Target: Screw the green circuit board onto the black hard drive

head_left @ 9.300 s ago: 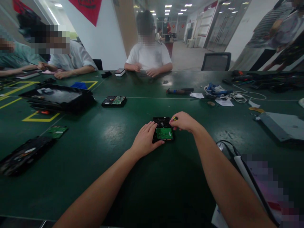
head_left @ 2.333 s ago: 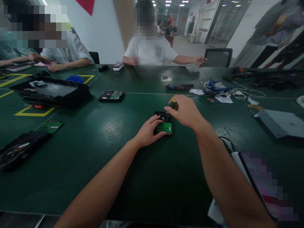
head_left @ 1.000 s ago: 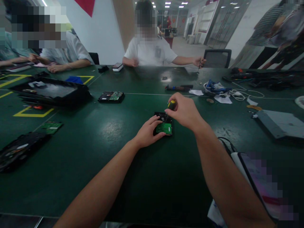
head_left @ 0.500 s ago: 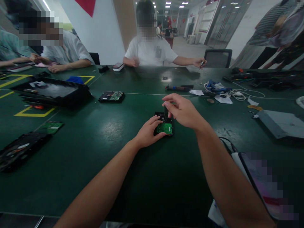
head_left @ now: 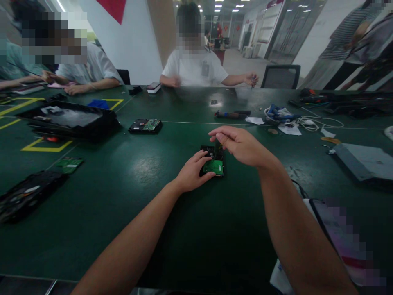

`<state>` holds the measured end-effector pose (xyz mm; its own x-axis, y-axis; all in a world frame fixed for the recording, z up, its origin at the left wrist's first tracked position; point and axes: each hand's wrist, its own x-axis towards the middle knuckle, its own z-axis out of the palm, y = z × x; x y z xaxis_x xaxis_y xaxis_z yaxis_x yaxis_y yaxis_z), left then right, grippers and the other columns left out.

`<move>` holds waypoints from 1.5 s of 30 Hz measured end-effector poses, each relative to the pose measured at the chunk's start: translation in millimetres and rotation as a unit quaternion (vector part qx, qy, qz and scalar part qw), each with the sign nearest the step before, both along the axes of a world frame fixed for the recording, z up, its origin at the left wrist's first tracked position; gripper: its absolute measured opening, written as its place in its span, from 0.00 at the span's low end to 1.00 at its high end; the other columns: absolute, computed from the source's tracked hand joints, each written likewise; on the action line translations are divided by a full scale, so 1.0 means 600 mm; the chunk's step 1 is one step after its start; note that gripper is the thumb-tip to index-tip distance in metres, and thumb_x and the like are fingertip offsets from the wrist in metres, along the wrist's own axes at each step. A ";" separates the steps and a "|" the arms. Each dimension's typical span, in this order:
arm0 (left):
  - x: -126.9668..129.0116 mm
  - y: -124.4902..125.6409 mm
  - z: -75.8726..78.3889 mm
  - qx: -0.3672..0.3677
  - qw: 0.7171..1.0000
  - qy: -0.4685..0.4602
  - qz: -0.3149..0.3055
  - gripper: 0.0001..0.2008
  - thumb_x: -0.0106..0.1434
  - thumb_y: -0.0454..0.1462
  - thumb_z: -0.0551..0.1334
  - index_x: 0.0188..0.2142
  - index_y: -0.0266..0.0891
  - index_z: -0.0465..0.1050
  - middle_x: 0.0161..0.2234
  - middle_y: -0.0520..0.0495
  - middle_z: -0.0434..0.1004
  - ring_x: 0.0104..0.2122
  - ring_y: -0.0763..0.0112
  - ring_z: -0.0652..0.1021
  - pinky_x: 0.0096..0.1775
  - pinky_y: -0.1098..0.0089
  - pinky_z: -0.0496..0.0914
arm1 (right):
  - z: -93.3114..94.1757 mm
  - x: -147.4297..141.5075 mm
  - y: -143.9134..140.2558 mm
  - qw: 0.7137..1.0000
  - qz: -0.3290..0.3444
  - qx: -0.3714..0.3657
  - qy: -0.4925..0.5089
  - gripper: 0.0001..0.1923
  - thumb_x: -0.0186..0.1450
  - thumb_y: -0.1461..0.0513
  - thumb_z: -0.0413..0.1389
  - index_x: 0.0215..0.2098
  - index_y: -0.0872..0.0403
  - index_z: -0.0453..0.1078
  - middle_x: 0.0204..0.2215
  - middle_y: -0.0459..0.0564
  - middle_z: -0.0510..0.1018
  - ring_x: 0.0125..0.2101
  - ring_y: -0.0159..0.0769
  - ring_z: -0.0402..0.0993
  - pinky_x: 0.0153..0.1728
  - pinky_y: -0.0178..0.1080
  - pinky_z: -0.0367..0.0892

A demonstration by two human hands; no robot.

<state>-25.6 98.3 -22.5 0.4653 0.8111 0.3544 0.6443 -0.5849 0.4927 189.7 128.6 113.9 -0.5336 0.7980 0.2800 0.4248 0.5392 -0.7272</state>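
The hard drive [head_left: 212, 160] lies circuit-board side up on the green bench [head_left: 129, 196], about mid-width and well away from the near edge. L hand [head_left: 193, 174] is pressed on the drive's left edge, fingers together and bent over the green board, thumb on the near edge. R hand [head_left: 241, 144] hovers over the drive's far right corner, fingertips pinched on a small screwdriver [head_left: 219, 146]; only a bit of the tool shows under the fingers, pointing down at the drive.

Open room: bare bench betw. the drive and the near edge, and wide bare surface to the left of it. A second hard drive [head_left: 146, 125] sits well apart toward the far left, beside a black tray [head_left: 69, 121]. Cables [head_left: 285, 116] lie near the far right edge. A grey metal cover [head_left: 365, 159] lies at the right edge.
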 end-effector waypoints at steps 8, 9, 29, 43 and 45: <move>-0.001 0.003 0.006 0.002 1.000 0.007 -0.008 0.28 0.68 0.50 0.65 0.64 0.46 0.68 0.68 0.40 0.61 0.69 0.49 0.63 0.68 0.47 0.63 | -0.001 -0.002 0.001 1.000 -0.018 0.013 -0.006 0.14 0.75 0.55 0.51 0.45 0.51 0.77 0.45 0.52 0.82 0.38 0.40 0.77 0.39 0.43 0.69; -0.001 0.004 0.007 -0.001 1.000 0.005 -0.010 0.28 0.67 0.50 0.65 0.64 0.46 0.68 0.68 0.40 0.61 0.69 0.48 0.63 0.68 0.47 0.64 | 0.000 -0.002 0.001 1.000 -0.020 0.014 -0.010 0.14 0.75 0.55 0.51 0.45 0.51 0.77 0.45 0.52 0.83 0.38 0.40 0.76 0.39 0.43 0.69; 0.010 0.026 0.014 -0.070 0.996 0.048 0.003 0.32 0.67 0.55 0.64 0.65 0.48 0.64 0.74 0.42 0.54 0.75 0.46 0.48 0.70 0.37 0.48 | -0.007 0.006 0.010 0.998 -0.061 -0.015 0.009 0.21 0.75 0.49 0.50 0.44 0.53 0.80 0.26 0.48 0.78 0.27 0.36 0.73 0.30 0.39 0.64; 0.012 0.038 0.019 -0.111 0.994 0.004 0.018 0.29 0.63 0.53 0.68 0.60 0.47 0.71 0.74 0.40 0.52 0.74 0.44 0.51 0.69 0.38 0.51 | -0.024 0.004 0.022 0.990 -0.099 -0.062 0.076 0.15 0.72 0.50 0.57 0.36 0.53 0.74 0.29 0.48 0.79 0.24 0.32 0.73 0.25 0.37 0.65; 0.012 0.037 0.022 -0.110 0.994 0.005 0.017 0.29 0.63 0.53 0.68 0.60 0.46 0.71 0.74 0.40 0.52 0.74 0.45 0.50 0.70 0.40 0.51 | -0.027 0.002 0.024 0.985 -0.090 -0.101 0.105 0.13 0.72 0.52 0.56 0.38 0.53 0.74 0.33 0.49 0.81 0.22 0.30 0.73 0.21 0.36 0.63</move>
<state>-18.1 120.3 -9.5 0.4383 0.8840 0.1624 0.6679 -0.4413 0.5993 190.9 142.8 97.5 -0.3260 0.9251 0.1946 0.3279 0.3037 -0.8946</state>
